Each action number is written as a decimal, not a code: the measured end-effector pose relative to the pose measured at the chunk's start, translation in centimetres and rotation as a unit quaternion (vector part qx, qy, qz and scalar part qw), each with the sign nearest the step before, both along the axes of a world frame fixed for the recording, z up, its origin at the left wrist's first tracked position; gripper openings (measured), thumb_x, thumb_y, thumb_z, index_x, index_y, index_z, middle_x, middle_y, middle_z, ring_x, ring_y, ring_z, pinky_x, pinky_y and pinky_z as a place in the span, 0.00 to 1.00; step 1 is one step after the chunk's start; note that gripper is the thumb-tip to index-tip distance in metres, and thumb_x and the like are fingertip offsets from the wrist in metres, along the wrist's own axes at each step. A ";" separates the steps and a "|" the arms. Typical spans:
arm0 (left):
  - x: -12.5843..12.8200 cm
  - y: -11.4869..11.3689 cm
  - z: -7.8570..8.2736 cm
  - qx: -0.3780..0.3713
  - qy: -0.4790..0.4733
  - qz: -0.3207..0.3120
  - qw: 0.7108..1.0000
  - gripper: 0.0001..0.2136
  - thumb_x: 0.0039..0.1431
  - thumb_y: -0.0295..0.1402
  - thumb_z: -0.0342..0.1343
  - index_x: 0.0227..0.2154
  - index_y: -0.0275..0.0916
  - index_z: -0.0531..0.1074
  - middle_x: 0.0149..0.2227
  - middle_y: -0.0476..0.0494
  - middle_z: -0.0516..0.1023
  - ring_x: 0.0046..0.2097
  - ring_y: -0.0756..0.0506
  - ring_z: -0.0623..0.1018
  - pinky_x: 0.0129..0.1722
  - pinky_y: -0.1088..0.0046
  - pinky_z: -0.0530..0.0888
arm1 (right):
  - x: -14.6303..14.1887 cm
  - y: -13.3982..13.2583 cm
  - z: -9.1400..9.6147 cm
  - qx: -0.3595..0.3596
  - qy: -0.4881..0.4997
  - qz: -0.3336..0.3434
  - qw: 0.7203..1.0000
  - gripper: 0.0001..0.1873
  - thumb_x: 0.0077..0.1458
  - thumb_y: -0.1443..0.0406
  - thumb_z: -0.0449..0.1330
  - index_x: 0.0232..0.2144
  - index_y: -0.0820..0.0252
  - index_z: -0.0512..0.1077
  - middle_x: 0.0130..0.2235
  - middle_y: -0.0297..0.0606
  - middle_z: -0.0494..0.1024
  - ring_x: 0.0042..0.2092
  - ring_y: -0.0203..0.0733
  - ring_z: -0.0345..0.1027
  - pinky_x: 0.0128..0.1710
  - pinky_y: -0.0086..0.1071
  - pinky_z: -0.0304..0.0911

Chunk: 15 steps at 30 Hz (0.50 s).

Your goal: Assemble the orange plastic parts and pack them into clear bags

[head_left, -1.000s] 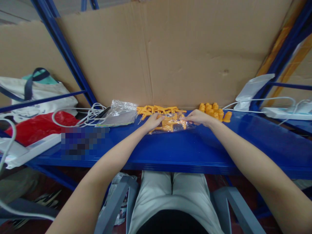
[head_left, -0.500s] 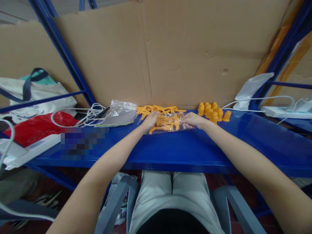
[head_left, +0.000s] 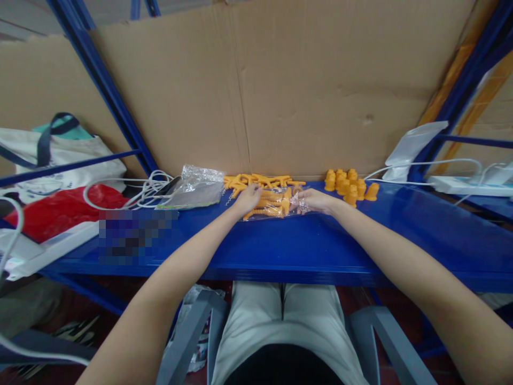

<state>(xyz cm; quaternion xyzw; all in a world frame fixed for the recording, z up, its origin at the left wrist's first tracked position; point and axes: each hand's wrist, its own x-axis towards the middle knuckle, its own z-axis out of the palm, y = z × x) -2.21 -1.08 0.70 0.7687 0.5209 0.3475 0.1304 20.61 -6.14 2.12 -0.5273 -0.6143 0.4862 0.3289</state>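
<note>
A clear plastic bag (head_left: 276, 205) with several orange-yellow plastic parts in it lies on the blue table in front of me. My left hand (head_left: 250, 198) is closed on the bag's left side. At its right end, my right hand (head_left: 312, 201) grips crumpled plastic between its fingers. One part inside has a ribbed, screw-like shaft (head_left: 258, 214). Just behind the bag is a pile of loose orange-yellow plastic parts (head_left: 260, 179). To the right of my right hand stand several orange-yellow cup-like pieces (head_left: 352, 188). My fingertips are partly hidden by the plastic.
Flat clear plastic bags (head_left: 196, 190) lie left of the pile. White cables (head_left: 154, 187), a red bag (head_left: 68, 211) and a white power strip (head_left: 60, 246) occupy the left side. A cardboard sheet (head_left: 280, 91) stands behind the blue table (head_left: 288, 246). Another power strip (head_left: 473, 185) is far right.
My right hand's hold at the bag's right end has shifted slightly, and the plastic there is more bunched up. The parts inside have moved a little to the left.
</note>
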 end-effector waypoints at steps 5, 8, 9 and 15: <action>0.1 -0.3 -0.1 0.043 0.110 -0.037 0.992 0.19 0.62 0.34 0.45 0.54 0.33 0.68 0.60 0.34 0.69 0.63 0.40 0.66 0.65 0.61 0.57 | 0.7 -0.2 0.1 0.033 -0.060 0.063 0.996 0.13 0.50 0.61 0.65 0.20 0.65 0.75 0.16 0.32 0.68 0.18 0.27 0.55 0.18 0.24 0.53; 0.0 -0.4 -0.2 0.042 0.165 -0.066 0.983 0.21 0.65 0.37 0.42 0.57 0.36 0.66 0.65 0.37 0.63 0.67 0.41 0.60 0.65 0.59 0.55 | 1.0 0.0 0.1 0.031 -0.096 0.066 0.993 0.14 0.50 0.60 0.65 0.20 0.65 0.74 0.12 0.28 0.62 0.16 0.26 0.51 0.16 0.23 0.49; 0.0 -0.5 -0.1 0.041 0.179 -0.076 0.980 0.22 0.66 0.38 0.41 0.58 0.37 0.65 0.66 0.38 0.61 0.67 0.41 0.58 0.65 0.57 0.55 | 1.0 0.2 0.1 0.030 -0.105 0.051 0.993 0.12 0.51 0.61 0.64 0.21 0.64 0.74 0.12 0.27 0.61 0.15 0.26 0.51 0.15 0.23 0.48; 0.4 -1.3 0.0 0.039 0.233 -0.118 0.965 0.24 0.68 0.39 0.35 0.62 0.38 0.62 0.67 0.41 0.57 0.69 0.42 0.52 0.67 0.54 0.47 | 2.7 1.3 0.6 0.096 -0.098 -0.118 0.983 0.08 0.55 0.65 0.59 0.27 0.66 0.74 0.17 0.34 0.69 0.15 0.27 0.50 0.11 0.24 0.46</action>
